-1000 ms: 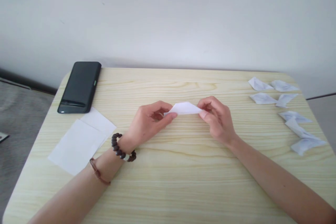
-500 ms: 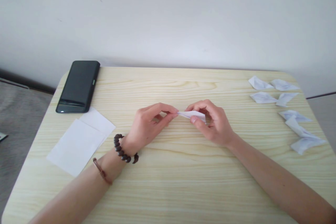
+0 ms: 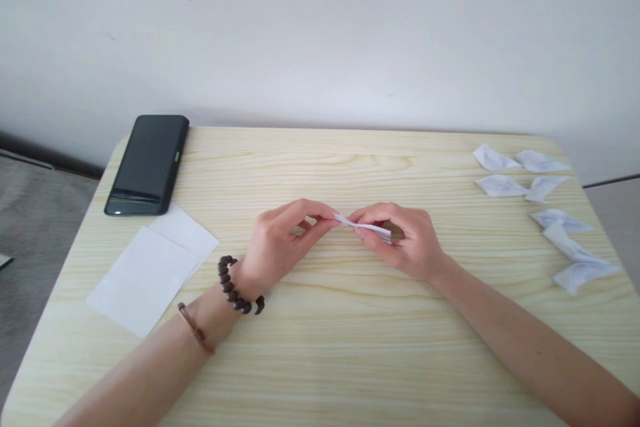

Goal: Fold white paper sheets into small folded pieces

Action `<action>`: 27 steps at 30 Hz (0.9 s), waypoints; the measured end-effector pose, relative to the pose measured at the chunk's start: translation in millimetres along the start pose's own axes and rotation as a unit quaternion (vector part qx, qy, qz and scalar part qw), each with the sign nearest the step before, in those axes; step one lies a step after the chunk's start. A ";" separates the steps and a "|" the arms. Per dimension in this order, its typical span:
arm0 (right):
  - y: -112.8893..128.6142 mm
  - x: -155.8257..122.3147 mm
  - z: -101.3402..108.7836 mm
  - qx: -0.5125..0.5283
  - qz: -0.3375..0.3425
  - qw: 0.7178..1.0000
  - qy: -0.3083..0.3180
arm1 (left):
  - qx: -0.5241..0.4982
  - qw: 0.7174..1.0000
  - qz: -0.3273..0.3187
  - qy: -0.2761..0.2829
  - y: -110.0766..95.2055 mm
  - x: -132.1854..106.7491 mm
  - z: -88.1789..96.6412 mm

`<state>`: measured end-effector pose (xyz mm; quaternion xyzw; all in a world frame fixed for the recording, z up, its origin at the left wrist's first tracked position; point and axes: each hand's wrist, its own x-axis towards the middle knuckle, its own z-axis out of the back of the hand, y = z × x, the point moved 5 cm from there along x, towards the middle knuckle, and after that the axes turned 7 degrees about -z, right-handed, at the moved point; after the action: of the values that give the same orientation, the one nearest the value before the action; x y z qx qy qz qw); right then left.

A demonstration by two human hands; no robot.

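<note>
A narrow folded piece of white paper is held between my two hands above the middle of the table. My left hand pinches its left tip between thumb and fingers. Closer to its wider right end, my right hand grips it with the thumb in front and the fingers behind. Its edge faces me, so the folds are mostly hidden. Two flat white paper sheets overlap on the table left of my left hand.
Several folded white paper shapes lie along the right side of the wooden table. A black phone-like device rests at the back left. Behind the table's far edge stands a pale wall.
The folded paper has turned so its thin edge shows rather than its broad face. My right fingers have shifted left along it and lowered slightly. My left hand keeps its pinch.
</note>
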<state>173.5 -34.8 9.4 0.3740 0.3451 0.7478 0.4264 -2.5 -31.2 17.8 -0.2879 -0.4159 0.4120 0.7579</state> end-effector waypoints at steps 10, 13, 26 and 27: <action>-0.5 -1.7 -2.5 0.000 0.056 0.998 0.008 | 0.014 0.999 0.011 0.040 1.5 1.7 0.1; 0.8 -1.1 -1.7 -0.022 0.054 0.998 0.000 | 0.014 0.999 0.016 0.046 2.6 2.1 -0.6; 4.9 0.6 -0.6 -0.085 0.039 0.994 -0.062 | 0.071 0.997 -0.020 0.018 -6.1 0.0 2.7; 5.0 0.8 -0.8 -0.083 0.043 0.994 -0.061 | 0.070 0.997 -0.030 0.006 -7.3 0.0 3.4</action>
<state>170.6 -36.2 13.3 0.3966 0.2390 0.7673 0.4437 -2.6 -34.5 25.2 -0.2241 -0.3900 0.4157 0.7905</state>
